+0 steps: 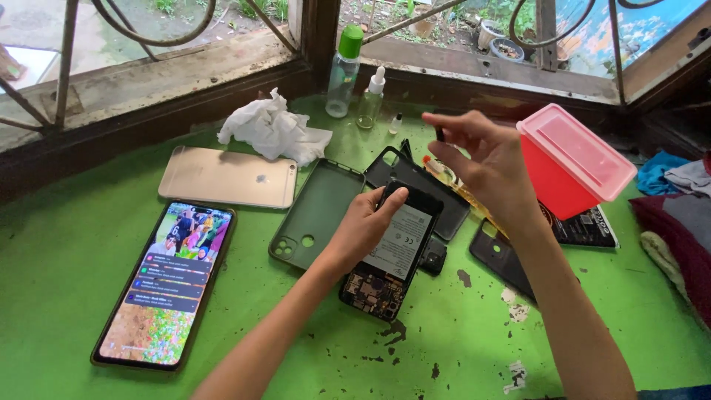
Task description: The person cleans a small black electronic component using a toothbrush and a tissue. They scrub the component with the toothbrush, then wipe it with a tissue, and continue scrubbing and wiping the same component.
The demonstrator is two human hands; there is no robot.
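Observation:
An opened phone [389, 255] lies back-up on the green table [67, 267], its battery and circuit board exposed. My left hand [366, 222] rests on its upper left edge, thumb pressed on the top. Raised above it, my right hand [485, 159] pinches a small dark part [440, 134] between thumb and fingers. A dark green phone case [315, 211] lies just left of the opened phone. A black back cover [415, 178] sits behind it.
A lit phone [167, 285] and a gold phone [228, 178] lie face-down at left. Crumpled tissue [272, 130], a green-capped bottle [344, 70], a dropper bottle [369, 100] stand by the window sill. A red box with pink lid [574, 159] and cloths [678, 215] lie right.

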